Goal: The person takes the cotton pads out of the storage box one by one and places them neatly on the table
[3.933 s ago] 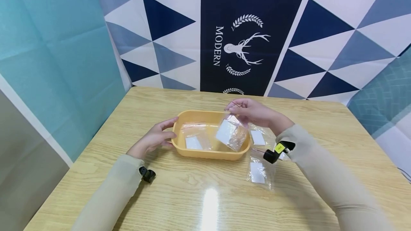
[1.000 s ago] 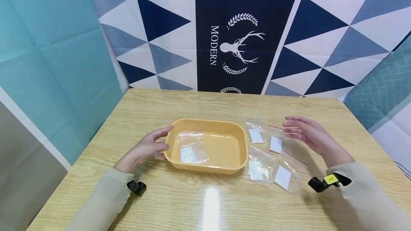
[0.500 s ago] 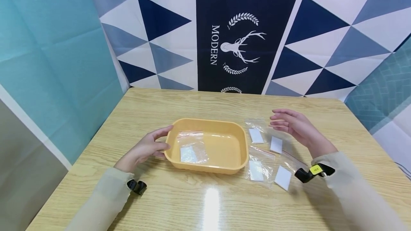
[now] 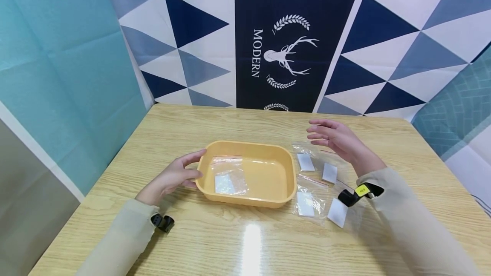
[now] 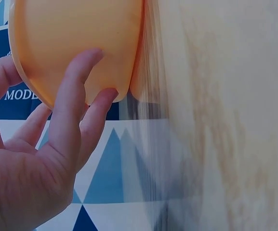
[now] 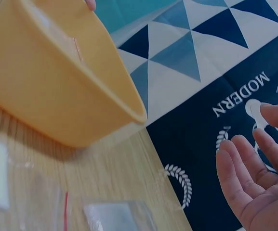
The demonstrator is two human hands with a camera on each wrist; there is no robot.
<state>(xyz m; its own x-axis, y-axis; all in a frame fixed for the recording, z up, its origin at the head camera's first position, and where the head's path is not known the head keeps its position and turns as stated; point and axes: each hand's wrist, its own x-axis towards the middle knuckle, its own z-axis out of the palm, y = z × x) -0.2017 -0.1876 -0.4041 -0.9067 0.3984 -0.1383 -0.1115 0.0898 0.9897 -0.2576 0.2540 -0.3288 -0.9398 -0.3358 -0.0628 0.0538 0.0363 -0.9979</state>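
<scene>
My left hand holds the left end of a yellow plastic basin, thumb and fingers spread around its rim; the left wrist view shows fingertips against the basin wall. Inside the basin, toward its left, lies clear zip-lock packaging with a white rectangular piece in it. My right hand hovers over the far side of the zip-lock bags right of the basin, fingers loosely bent and nothing held. The right wrist view shows this hand palm-up with bare fingers.
Several clear zip-lock bags lie right of the basin, each with a white rectangular piece: one far-left bag, one near-left bag, others under the right forearm. The wooden table meets a patterned cloth behind.
Earlier, the right hand held a zip-lock bag over the basin; now it holds none. Over the last second it has moved left and away across the bags. The left hand has stayed at the basin.
</scene>
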